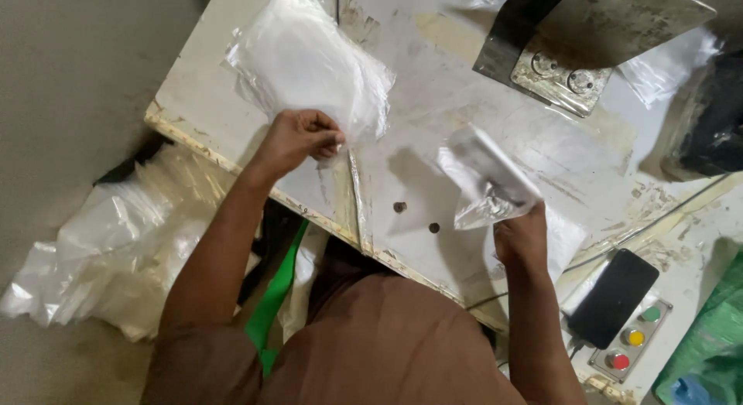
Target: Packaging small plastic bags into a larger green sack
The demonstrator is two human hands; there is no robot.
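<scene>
Nearest the camera: brown garment of the person, a green strap [272, 297] hanging at the left side.

Right hand [523, 236]: fingers clenched on the lower edge of a small clear packet [486, 177] with a dark item inside. The packet is held just above the worktop, its long axis running from lower right to upper left, free end pointing up-left toward the middle of the surface.

Left hand [298, 138]: fingers pinched on the lower right corner of a clear plastic bag [306, 64]. The bag lies flat on the worktop, long axis running from the hand up and left toward the far edge, its mouth not discernible.

Control box [628, 337]: at the right, beside the right forearm, bearing green, yellow and red round buttons in a row. A black phone [614, 297] lies on it, long axis diagonal.

Green sack [708, 351]: lower right corner, partly out of view.

Heap of clear plastic bags [116, 242]: on the floor to the left, below the worktop edge.

Worktop [433, 88]: white-painted, worn and stained, chipped along the near edge, a seam down the middle and two small dark holes near it.

Metal machine head [588, 34]: far right, tarnished plate overhanging the worktop, with two round fittings on its lower bracket.

Floor [70, 72]: plain grey concrete at left.
</scene>
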